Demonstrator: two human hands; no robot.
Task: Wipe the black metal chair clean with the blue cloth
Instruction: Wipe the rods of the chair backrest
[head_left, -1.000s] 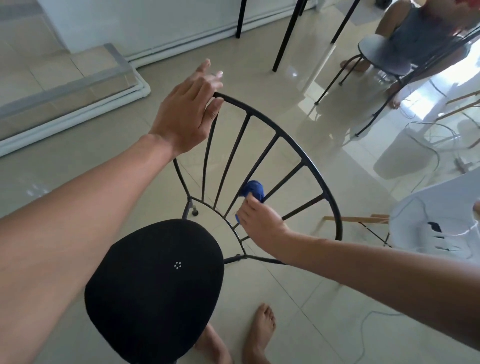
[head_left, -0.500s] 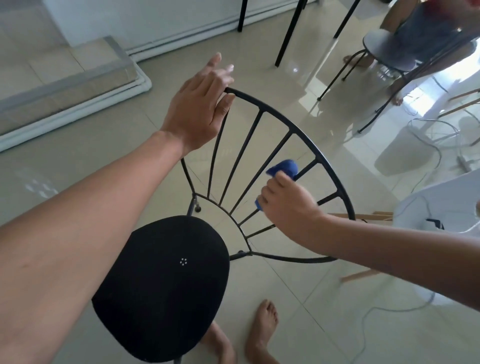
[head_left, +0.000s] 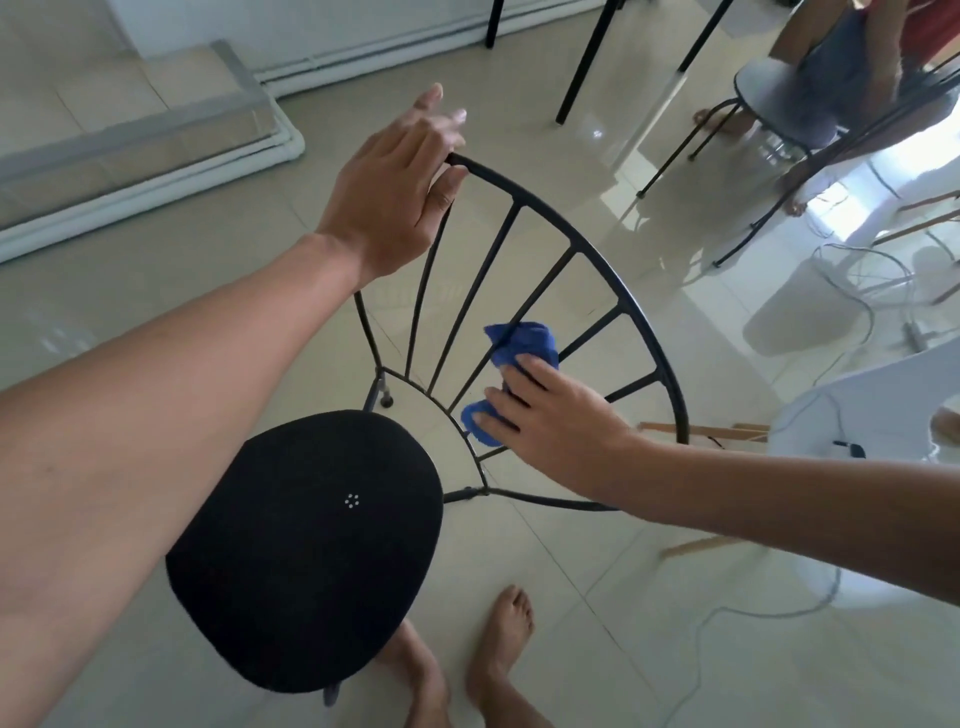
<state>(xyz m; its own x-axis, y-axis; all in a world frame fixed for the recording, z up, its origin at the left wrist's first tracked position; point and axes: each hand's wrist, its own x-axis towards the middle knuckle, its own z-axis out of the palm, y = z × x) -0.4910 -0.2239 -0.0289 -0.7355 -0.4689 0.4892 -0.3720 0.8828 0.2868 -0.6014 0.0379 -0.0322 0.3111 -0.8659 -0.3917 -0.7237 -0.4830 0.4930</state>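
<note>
The black metal chair (head_left: 626, 299) stands below me, its round black seat (head_left: 306, 551) near and its curved spoked backrest beyond. My left hand (head_left: 395, 197) rests on the top left end of the backrest rim, thumb under the bar, fingers stretched out. My right hand (head_left: 550, 421) presses the blue cloth (head_left: 522, 345) against the lower part of the spokes, close to where they meet the seat. The cloth is wrapped around a spoke, and part of it pokes out below my fingers.
My bare feet (head_left: 498, 654) stand on the glossy tiled floor right of the seat. A person sits on another chair (head_left: 779, 98) at the far right. A white fan (head_left: 852, 431) and cables lie to the right. Black table legs (head_left: 587, 67) stand behind.
My right hand went up a spoke with the cloth, then came back down towards the seat end. My left hand stayed on the rim.
</note>
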